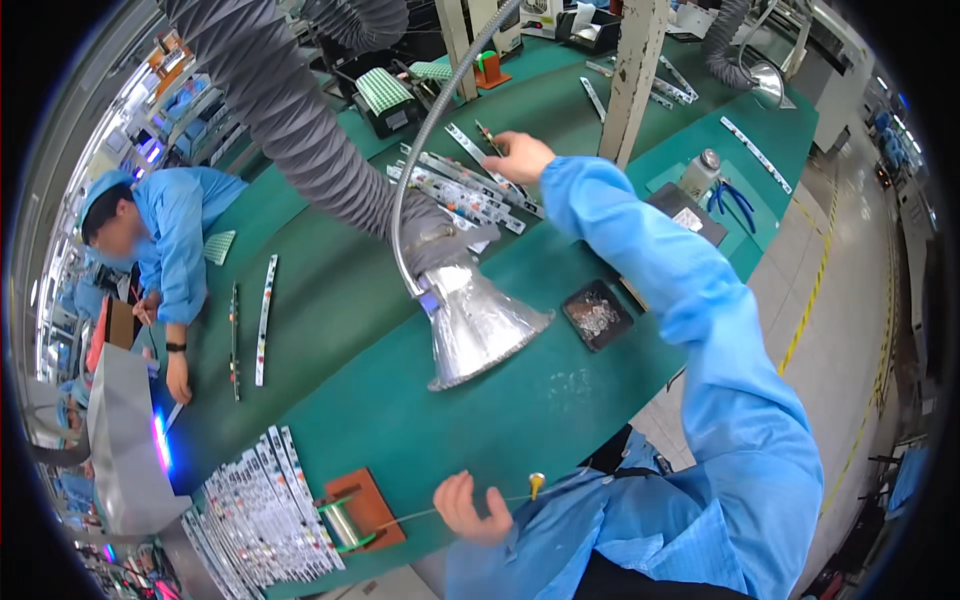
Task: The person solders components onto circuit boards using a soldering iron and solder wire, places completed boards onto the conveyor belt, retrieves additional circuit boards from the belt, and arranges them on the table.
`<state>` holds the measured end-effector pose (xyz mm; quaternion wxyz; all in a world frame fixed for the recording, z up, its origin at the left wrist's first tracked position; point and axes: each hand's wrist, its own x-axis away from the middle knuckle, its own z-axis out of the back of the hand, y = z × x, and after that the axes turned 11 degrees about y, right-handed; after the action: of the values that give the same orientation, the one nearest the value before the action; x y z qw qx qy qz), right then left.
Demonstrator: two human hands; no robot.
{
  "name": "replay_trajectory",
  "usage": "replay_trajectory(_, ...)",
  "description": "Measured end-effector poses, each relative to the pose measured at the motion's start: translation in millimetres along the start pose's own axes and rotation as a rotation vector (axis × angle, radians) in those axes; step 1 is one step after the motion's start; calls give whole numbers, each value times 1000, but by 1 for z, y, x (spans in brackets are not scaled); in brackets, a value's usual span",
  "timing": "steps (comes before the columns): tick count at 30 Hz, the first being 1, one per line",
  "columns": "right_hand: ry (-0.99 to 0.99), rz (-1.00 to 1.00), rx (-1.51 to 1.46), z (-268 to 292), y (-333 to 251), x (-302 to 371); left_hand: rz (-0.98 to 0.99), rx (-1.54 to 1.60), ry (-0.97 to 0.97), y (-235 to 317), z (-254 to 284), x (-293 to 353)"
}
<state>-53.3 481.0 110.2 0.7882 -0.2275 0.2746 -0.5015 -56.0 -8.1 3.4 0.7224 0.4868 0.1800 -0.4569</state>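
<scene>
My right hand (522,158) is stretched out to the far side of the bench, its fingers closed on a narrow circuit board strip (487,136) with small parts on it. Just beside it lies a loose pile of similar white strips (470,195). Low in the view, my left hand (470,508) hovers near the bench's front edge, thumb apart from loosely bent fingers, with nothing visible in it. Next to it, solder wire runs from a spool (343,525) on a brown stand (372,500) toward a small yellow-tipped piece (537,484) by my clothing.
A metal fume hood (485,325) on a grey hose (300,130) hangs over the bench's middle. Close by is a black tray (597,315) of small clear bits. Stacked strips (265,510) lie front left; pliers (733,205) and a bottle (701,172) right. A co-worker (165,230) sits left.
</scene>
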Motion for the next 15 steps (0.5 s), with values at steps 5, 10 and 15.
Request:
replay_trajectory(5, 95, -333, 281, -61, 42, -47, 45, -45, 79, -10, -5, 6)
replay_trajectory(10, -3, -310, 181, -88, 49, -64, 57, -32, 57, -13, -5, 0)
replay_trajectory(15, -173, -73, 305, -132, 7, -49, 118, -9, -9, -11, -3, -2)
